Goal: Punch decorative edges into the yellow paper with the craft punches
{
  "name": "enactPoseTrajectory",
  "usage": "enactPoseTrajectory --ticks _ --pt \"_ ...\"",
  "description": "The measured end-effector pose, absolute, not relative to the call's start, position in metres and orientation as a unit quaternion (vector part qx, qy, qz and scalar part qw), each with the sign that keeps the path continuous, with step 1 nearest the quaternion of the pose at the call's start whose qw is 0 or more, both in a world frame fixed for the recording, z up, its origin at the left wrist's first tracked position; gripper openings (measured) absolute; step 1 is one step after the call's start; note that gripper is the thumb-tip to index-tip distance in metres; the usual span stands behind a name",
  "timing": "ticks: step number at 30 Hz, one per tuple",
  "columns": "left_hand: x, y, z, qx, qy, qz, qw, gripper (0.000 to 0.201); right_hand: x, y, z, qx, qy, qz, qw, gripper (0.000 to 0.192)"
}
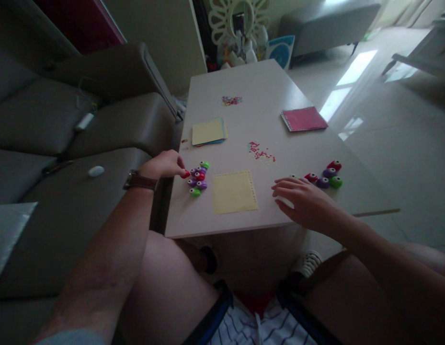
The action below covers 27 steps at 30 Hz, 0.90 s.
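My left hand (166, 164), with a watch on its wrist, pinches a small red piece with an eye-like spot (186, 174) at the table's left edge. Beside its fingertips lies a cluster of similar purple, red and green pieces (199, 176). A yellow sheet with a perforated edge (234, 191) lies flat between my hands. My right hand (303, 199) is over the table to the right of the sheet, fingers stretched out and nothing seen in them. It partly covers a second group of these pieces (323, 182).
Small red and pale bits (261, 152) are scattered beyond the sheet, with more coloured bits (232, 100) farther back. A stack of coloured paper (209, 132) lies at left, a pink notebook (304, 119) at right. A sofa (125, 120) borders the table's left side.
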State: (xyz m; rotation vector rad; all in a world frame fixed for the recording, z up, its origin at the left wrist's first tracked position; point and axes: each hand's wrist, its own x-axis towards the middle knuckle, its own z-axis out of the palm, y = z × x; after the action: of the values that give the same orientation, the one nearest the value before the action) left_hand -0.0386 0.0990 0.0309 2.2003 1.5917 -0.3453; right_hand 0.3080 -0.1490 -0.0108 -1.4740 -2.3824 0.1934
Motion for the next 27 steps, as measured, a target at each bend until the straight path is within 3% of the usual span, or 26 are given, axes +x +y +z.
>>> enactPoseTrajectory --ticks 7,12,15,19,24,27 --pt "0.011 0.046 0.037 0.823 0.408 0.035 0.395 0.029 0.308 -0.173 -0.001 -0.539 -0.82 0.075 0.179 0.015" --pt "0.068 -0.033 0.016 0.792 0.222 0.083 0.563 0.028 0.299 -0.197 -0.001 -0.578 -0.759 0.181 0.239 0.021" --pt "0.084 -0.07 0.007 0.781 0.169 0.11 0.591 0.028 0.291 -0.21 0.004 -0.583 -0.707 0.31 0.255 0.027" --pt "0.084 -0.09 0.0 0.772 0.156 0.108 0.607 0.03 0.283 -0.217 0.015 -0.554 -0.683 0.419 0.226 0.019" --pt "0.082 -0.089 -0.001 0.753 0.129 0.11 0.636 0.03 0.276 -0.206 0.026 -0.571 -0.691 0.41 0.169 0.008" --pt "0.082 -0.084 -0.003 0.748 0.135 0.12 0.639 0.029 0.274 -0.191 0.027 -0.567 -0.711 0.39 0.144 0.011"
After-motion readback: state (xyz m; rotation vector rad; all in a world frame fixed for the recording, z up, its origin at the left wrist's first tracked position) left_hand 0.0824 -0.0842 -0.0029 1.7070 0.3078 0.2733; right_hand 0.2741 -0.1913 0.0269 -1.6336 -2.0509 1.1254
